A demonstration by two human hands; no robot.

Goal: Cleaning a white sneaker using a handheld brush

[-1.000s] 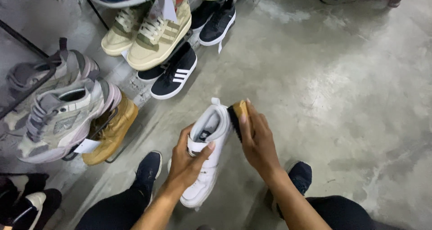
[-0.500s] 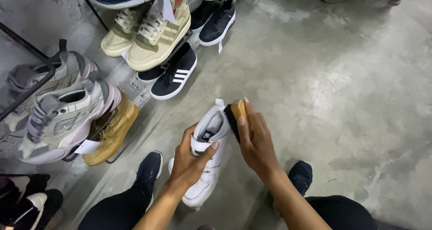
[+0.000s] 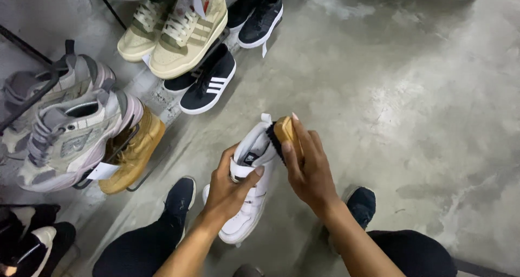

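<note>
Two hands work on one white sneaker [image 3: 250,187], held above the concrete floor [image 3: 411,109] between your knees. Your left hand [image 3: 230,187] is clamped around the shoe's collar and tongue, thumb pressed across the top. Your right hand [image 3: 309,166] is wrapped tight on a wooden-backed brush [image 3: 284,136], its dark bristles touching the far, heel end of the shoe. Compared with a second ago, the shoe has tipped a little and your left thumb has shifted further over the tongue, while the brush has stayed at that same edge; the scrubbing looks to be concentrated on that one spot. To your left, a rack holds grey chunky trainers [image 3: 70,130], a tan boot [image 3: 132,152] and beige lace-ups [image 3: 184,30]; a black shoe with white stripes [image 3: 208,87] sits on the floor just beyond.
</note>
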